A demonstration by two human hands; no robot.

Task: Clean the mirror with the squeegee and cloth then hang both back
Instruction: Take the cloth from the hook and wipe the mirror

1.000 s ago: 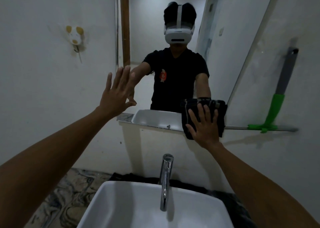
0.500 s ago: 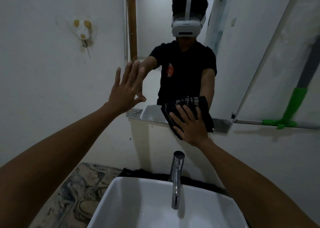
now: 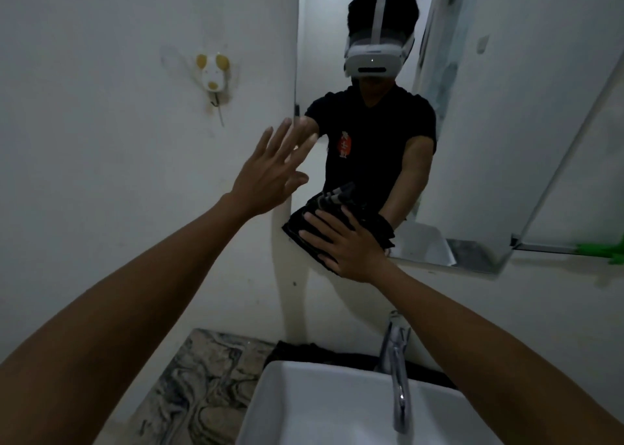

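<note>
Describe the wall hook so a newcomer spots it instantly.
Start at the mirror above the sink and look left past its edge to the bare white wall. The hook sits there, above the open left hand: small, white, mouse-shaped, with two yellow ears.

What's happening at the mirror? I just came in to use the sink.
A person is wiping the mirror. The right hand presses a dark cloth flat against the mirror's lower left corner, fingers spread. The left hand is open and empty, held up at the mirror's left edge. The green squeegee hangs on the wall to the right, out of use. The sink is free.
</note>
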